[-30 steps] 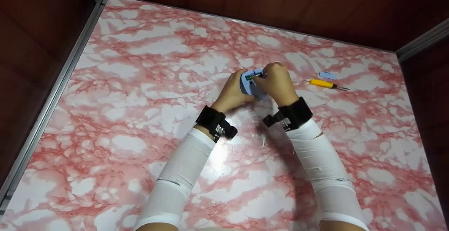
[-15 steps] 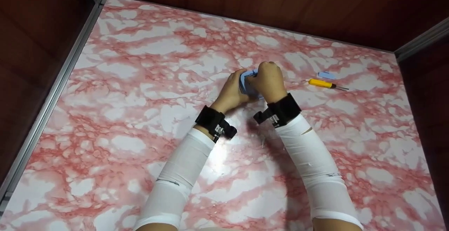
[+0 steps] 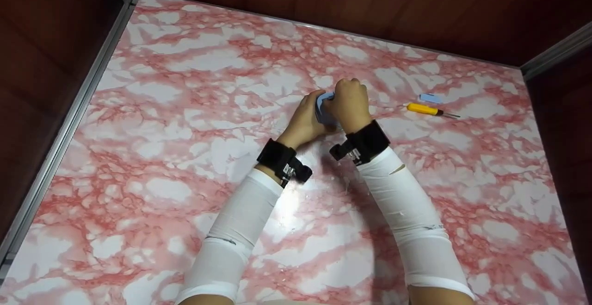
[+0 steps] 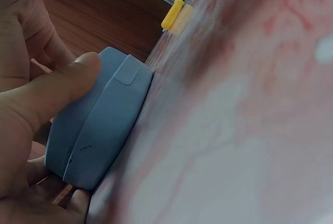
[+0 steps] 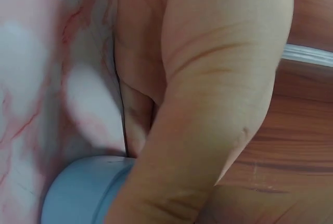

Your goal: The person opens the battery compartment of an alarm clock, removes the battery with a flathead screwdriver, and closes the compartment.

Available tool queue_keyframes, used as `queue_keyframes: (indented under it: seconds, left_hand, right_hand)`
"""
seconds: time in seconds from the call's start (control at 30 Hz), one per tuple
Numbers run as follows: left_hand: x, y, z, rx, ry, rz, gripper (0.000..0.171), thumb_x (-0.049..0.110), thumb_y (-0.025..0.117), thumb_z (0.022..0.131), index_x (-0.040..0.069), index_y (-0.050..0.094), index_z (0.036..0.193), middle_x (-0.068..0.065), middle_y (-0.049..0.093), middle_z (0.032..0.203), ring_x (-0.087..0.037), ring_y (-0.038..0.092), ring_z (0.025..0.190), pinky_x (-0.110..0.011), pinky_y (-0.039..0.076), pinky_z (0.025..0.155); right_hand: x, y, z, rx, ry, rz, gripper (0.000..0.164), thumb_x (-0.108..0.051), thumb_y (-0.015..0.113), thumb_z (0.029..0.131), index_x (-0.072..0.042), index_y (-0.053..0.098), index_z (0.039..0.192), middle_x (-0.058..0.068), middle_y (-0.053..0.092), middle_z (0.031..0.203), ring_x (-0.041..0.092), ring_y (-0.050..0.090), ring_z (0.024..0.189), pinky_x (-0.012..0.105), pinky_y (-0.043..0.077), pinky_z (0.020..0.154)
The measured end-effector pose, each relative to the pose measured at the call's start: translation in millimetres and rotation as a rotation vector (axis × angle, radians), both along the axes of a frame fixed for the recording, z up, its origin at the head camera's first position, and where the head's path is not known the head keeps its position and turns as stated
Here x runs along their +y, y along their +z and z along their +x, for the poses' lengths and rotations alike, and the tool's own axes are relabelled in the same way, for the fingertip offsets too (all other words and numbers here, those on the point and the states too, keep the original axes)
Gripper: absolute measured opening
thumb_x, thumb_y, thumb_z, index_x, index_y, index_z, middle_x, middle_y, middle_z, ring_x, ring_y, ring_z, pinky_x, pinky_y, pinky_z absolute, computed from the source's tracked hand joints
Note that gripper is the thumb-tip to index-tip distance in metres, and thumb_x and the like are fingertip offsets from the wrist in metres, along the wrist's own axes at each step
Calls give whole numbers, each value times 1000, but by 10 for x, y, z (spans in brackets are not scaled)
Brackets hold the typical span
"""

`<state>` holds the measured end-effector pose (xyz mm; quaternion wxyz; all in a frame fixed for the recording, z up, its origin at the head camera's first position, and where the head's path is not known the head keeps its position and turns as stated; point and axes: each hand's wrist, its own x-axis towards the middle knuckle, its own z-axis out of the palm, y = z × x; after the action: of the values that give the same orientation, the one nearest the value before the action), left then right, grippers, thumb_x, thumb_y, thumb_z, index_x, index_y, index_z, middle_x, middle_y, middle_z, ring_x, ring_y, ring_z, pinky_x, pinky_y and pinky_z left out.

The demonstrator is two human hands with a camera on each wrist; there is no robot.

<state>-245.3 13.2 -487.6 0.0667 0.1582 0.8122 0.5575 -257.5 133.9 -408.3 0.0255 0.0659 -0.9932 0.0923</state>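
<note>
Red and white marbling covers the table (image 3: pixel 148 110), edged by dark wooden walls (image 3: pixel 323 4). White sleeves (image 3: pixel 231 233) cover both forearms, and a black camera (image 3: pixel 277 155) is strapped at each wrist. The left hand (image 3: pixel 306 122) grips a blue case (image 4: pixel 106 125), thumb pressed against one side. From the other side, the right hand (image 3: pixel 352 103) bends over it, knuckles up; its fingertips are hidden, so I cannot tell whether they pinch anything. The case sits between the hands, over the table's far half. Well to their right lies a yellow-handled screwdriver (image 3: pixel 422 108), with a small blue piece (image 3: pixel 430 97) just beyond.
</note>
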Motion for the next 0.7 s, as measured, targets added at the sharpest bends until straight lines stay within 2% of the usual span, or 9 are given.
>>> queue_keyframes:
  seconds: [0.23, 0.53, 0.7]
  left_hand:
    - [-8, -19, -4, 43, 3, 3, 91, 11, 87, 71, -5, 40, 147, -26, 47, 145, -34, 45, 134, -31, 34, 114]
    - [-1, -13, -12, 12, 6, -13, 94, 12, 88, 72, -1, 38, 150, -25, 42, 150, -34, 42, 138, -30, 31, 117]
    - [-4, -14, -8, 30, 3, -24, 92, 12, 87, 73, -2, 38, 150, -26, 44, 148, -34, 42, 138, -31, 31, 116]
  right_hand:
    - [-61, -17, 5, 19, 6, 84, 30, -16, 73, 84, 13, 71, 90, 31, 70, 95, 47, 65, 94, 56, 54, 87]
    - [-81, -29, 18, 51, 5, 84, 28, -16, 74, 81, 11, 71, 87, 29, 70, 93, 46, 65, 93, 57, 53, 85]
    - [-85, -51, 24, 62, 2, 68, 26, -16, 74, 82, 11, 71, 85, 28, 71, 92, 46, 64, 93, 58, 52, 86]
